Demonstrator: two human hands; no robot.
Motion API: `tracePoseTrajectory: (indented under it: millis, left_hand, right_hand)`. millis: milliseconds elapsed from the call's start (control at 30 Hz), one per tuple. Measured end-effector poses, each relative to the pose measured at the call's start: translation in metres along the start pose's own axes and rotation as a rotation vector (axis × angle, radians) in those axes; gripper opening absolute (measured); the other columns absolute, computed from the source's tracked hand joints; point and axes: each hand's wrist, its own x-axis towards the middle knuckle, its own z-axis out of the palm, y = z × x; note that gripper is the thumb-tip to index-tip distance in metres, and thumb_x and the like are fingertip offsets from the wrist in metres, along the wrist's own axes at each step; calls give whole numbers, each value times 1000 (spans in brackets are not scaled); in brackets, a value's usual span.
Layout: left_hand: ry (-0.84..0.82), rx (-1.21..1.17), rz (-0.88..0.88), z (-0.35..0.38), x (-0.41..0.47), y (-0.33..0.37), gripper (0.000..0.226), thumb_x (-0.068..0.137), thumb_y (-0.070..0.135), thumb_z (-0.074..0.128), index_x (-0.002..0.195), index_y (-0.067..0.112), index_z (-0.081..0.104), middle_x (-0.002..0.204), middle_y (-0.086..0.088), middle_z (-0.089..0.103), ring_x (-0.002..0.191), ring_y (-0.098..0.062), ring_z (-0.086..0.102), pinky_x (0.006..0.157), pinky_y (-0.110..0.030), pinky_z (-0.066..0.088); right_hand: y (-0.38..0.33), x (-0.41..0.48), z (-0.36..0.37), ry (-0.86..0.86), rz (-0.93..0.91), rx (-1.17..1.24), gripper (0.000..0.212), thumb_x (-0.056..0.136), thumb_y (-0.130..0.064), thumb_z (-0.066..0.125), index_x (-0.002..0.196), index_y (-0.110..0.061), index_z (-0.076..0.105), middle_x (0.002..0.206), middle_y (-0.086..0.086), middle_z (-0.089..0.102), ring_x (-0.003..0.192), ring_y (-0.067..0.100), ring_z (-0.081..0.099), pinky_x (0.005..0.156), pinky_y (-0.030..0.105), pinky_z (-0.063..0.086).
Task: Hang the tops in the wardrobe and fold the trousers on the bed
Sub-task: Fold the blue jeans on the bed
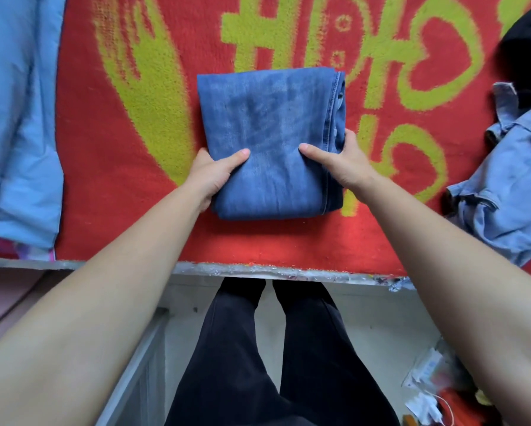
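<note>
A pair of blue denim trousers (273, 133) lies folded into a compact rectangle on the red and yellow-green blanket (110, 179) that covers the bed. My left hand (213, 175) grips its near left edge, thumb on top and fingers hidden underneath. My right hand (341, 164) grips the near right edge the same way, thumb across the top. A crumpled light blue denim garment (510, 186) lies at the bed's right side.
A light blue quilt (15, 118) lies along the left of the bed. A black garment (528, 56) sits at the far right corner. The bed's front edge (258, 269) runs just in front of my legs. Bags and small items clutter the floor (436, 382) at lower right.
</note>
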Motion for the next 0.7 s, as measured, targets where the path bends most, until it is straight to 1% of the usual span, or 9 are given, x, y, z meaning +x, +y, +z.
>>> tracePoseTrajectory:
  millis: [167, 233, 300, 333, 400, 433, 500, 600, 700]
  left_hand:
    - [62, 13, 81, -3, -10, -19, 66, 73, 41, 84, 125, 8, 58, 116, -2, 70, 101, -14, 69, 91, -37, 55]
    - [189, 337, 206, -3, -18, -31, 80, 78, 55, 74, 138, 9, 46, 131, -5, 57, 119, -20, 58, 105, -40, 45]
    - [378, 744, 519, -3, -34, -47, 94, 82, 65, 61, 150, 9, 29, 144, -14, 38, 134, -29, 39, 113, -42, 32]
    - [403, 889, 719, -4, -44, -54, 96, 83, 67, 58, 152, 8, 27, 149, -19, 32, 139, -34, 32, 115, -45, 28]
    - [291, 1148, 1034, -7, -55, -69, 98, 82, 68, 57, 152, 6, 28, 156, -25, 23, 146, -39, 21, 117, -53, 21]
    - [215, 1279, 1101, -9, -55, -75, 100, 79, 66, 61, 153, 8, 27, 158, -25, 19, 148, -39, 17, 117, -57, 18]
    - [144, 1483, 1085, -10, -50, -81, 109, 70, 53, 72, 156, 13, 20, 161, -24, 12, 149, -38, 10, 117, -61, 13]
    - [186, 1614, 969, -3, -33, -80, 121, 60, 35, 80, 157, 21, 9, 162, -22, 6, 149, -41, 5, 116, -65, 11]
    - [210, 1619, 923, 4, -23, -79, 119, 63, 25, 82, 157, 22, 8, 162, -21, 5, 149, -42, 5, 115, -62, 17]
  right_hand:
    - [20, -14, 9, 88, -55, 78, 96, 58, -56, 90, 137, -20, 49, 129, -13, 63, 114, 0, 62, 106, 33, 49]
    - [25, -22, 13, 92, -99, 0, 102, 66, -60, 84, 147, -19, 38, 139, -8, 57, 125, 5, 56, 111, 36, 43]
    - [33, -34, 23, 250, -231, -318, 104, 80, -65, 68, 157, -14, 20, 151, 7, 43, 139, 22, 42, 118, 42, 31]
    - [38, -43, 29, 378, -344, -495, 98, 87, -61, 60, 158, -10, 17, 154, 15, 37, 142, 29, 36, 119, 43, 26]
    - [44, -61, 40, 532, -605, -737, 81, 94, -44, 54, 157, -4, 22, 157, 25, 26, 147, 39, 26, 121, 46, 21]
    - [49, -68, 45, 513, -723, -818, 77, 92, -35, 55, 155, -1, 25, 158, 29, 22, 148, 42, 22, 121, 49, 19]
    - [67, -74, 51, 354, -856, -975, 89, 78, -29, 60, 153, 4, 27, 158, 34, 16, 149, 49, 14, 121, 57, 15]
    - [86, -65, 58, 256, -771, -1275, 106, 67, -27, 62, 156, 2, 15, 161, 32, 6, 149, 52, 4, 121, 61, 8]
    - [87, -49, 66, 376, -735, -1402, 80, 86, -10, 48, 158, -5, 14, 162, 27, 10, 148, 52, 10, 119, 63, 14]
